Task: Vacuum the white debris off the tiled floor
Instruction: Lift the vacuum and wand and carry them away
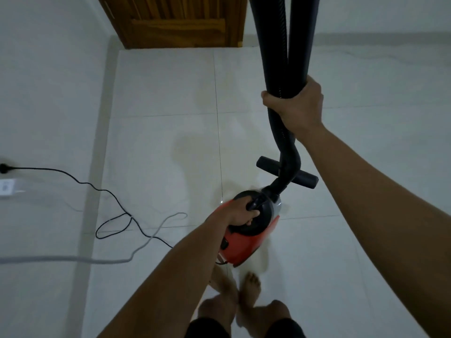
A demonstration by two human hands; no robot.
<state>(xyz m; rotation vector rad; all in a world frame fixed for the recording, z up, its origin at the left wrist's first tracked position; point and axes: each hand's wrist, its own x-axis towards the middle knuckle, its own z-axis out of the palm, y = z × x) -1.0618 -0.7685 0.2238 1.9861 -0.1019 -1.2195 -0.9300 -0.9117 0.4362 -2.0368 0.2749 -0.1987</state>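
Fingers (251, 214) of left hand (240, 212) are curled round the handle of the red-and-black canister vacuum (241, 248) just ahead of the bare feet, right hand (296, 107) is wrapped round doubled black ribbed hose (275, 45); white debris cannot be made out, and loose black power cord (109, 191) could be snagged.

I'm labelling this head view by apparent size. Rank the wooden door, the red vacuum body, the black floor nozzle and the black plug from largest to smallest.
1. wooden door, even though it is cut off by the frame
2. red vacuum body, which is nearer the camera
3. black floor nozzle, partly behind the hose
4. black plug, at the frame edge
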